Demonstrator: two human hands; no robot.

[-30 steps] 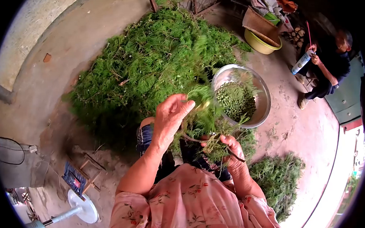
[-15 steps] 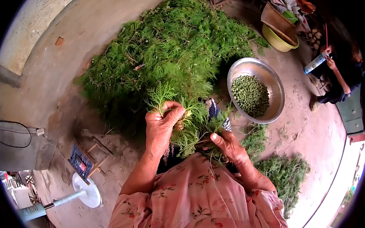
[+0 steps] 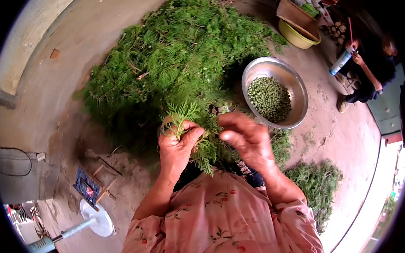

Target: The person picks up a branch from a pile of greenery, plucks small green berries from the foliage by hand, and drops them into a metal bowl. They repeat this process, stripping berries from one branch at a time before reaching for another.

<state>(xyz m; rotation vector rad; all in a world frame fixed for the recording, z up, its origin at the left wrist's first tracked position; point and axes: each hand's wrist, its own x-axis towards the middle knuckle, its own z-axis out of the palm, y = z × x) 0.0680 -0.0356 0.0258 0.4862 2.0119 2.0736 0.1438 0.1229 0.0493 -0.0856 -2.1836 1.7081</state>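
Note:
My left hand (image 3: 178,143) is closed on a green conifer sprig (image 3: 184,116), with thumb and fingers pinched together. Its flat, feathery leaves stick out above the fist, and more foliage hangs below it. Close by on the right is my right hand (image 3: 247,138), smeared by motion. Its thumb and fingers point toward the sprig with a gap between them, and I make out nothing held there. A metal bowl (image 3: 299,97) stands beyond my right hand, partly filled with small round green cones (image 3: 269,98).
A large heap of conifer branches (image 3: 177,59) lies ahead. Cut greenery (image 3: 316,189) lies at right. A yellow basin (image 3: 298,38) stands at upper right, near a seated person (image 3: 374,78) holding a blue-white cylinder (image 3: 341,62). At left are a small stool (image 3: 87,188) and a fan (image 3: 98,219).
My right hand has risen from the foliage at my lap to beside my left hand. The left still grips the sprig. The whole view has shifted slightly.

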